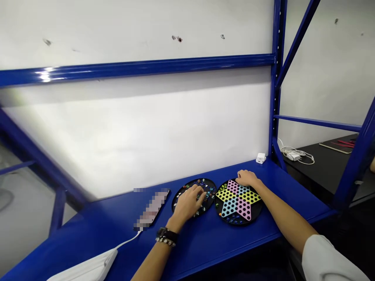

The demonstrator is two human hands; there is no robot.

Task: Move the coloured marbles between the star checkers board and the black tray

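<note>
My left hand (187, 203) hangs over a round black tray (177, 200) and its fingers reach in among small multicoloured glass marbles (208, 191). I cannot tell whether those fingers hold a marble. A black watch and a beaded bracelet circle my left wrist. My right hand (246, 178) lies at the far edge of a round Chinese checkers board (238, 203), which has a pink, yellow and blue star with black holes. It touches the board's top point, and nothing shows in its curled fingers. A few dark marbles sit in the board's lower edge.
Both round boards stand on a blue steel shelf (222, 242) in front of a white wall. To their left lie a blurred phone (150, 208) with a white cable and a white pouch (88, 269). A white plug (260, 158) sits behind. A black table (322, 168) stands to the right.
</note>
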